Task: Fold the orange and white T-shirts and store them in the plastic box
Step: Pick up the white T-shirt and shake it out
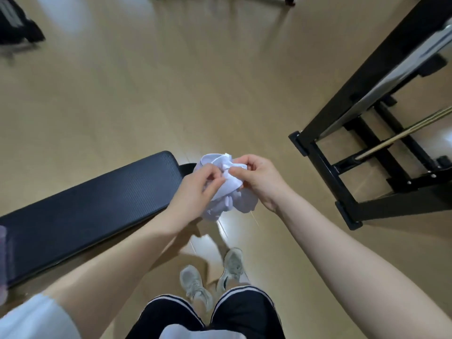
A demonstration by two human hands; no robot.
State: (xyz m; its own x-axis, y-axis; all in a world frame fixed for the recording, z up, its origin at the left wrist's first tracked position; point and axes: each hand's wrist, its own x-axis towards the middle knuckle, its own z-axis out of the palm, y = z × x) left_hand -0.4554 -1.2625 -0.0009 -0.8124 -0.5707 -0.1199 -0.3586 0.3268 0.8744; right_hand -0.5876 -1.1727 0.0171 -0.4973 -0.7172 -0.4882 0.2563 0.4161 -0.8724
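Standing over a wooden floor, a person holds a crumpled white T-shirt (226, 185) in both hands, out in front of the body.

Seen from above, the left hand (195, 189) pinches the bunched cloth from the left with curled fingers, and the right hand (260, 178) pinches it from the right, thumb and fingers closed on a fold, so the two hands sit close together with the shirt between them. The shirt hangs in the air above the floor (146, 94), just past the rounded end of a black padded bench (85, 211) that runs off to the left. A black metal frame (342, 152) stands on the right. Below the hands are two grey sneakers (212, 277) and dark shorts with white stripes (244, 311).
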